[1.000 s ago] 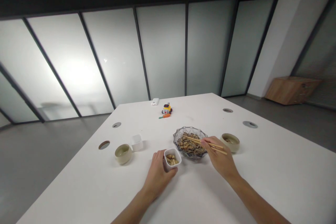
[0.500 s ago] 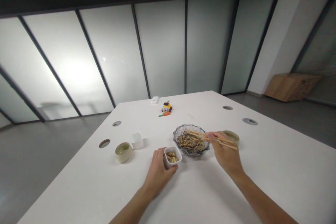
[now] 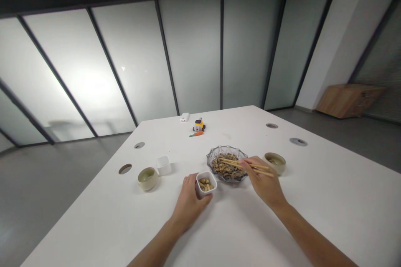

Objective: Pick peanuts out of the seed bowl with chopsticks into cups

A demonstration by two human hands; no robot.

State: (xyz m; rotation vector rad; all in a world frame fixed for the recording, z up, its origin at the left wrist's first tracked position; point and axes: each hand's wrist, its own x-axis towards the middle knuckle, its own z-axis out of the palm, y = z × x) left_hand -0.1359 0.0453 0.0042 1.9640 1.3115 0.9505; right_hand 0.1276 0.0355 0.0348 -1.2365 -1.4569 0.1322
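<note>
My left hand (image 3: pixel 191 200) is wrapped round a small white square cup (image 3: pixel 206 182), which holds several light brown pieces, perhaps peanuts. In my right hand (image 3: pixel 262 179) is a pair of wooden chopsticks (image 3: pixel 257 168), their tips over a clear scalloped glass bowl (image 3: pixel 227 149). Brown seeds and nuts (image 3: pixel 228 169) fill that bowl; whether the tips pinch a piece is too small to tell. Just behind my right hand stands a beige-green cup (image 3: pixel 280 167) with a few pieces inside.
On the white table (image 3: pixel 150 225), another beige-green cup (image 3: pixel 147 178) and a second white square cup (image 3: pixel 163 165) stand at the left. Farther back are a yellow toy vehicle (image 3: pixel 199 125), a toy carrot (image 3: pixel 196 134) and a white device (image 3: pixel 184 117). Round openings dot both sides.
My right hand has moved slightly left with the chopsticks, their tips shifting left over the glass bowl. More of the cup behind that hand now shows. My left hand stays on the white cup.
</note>
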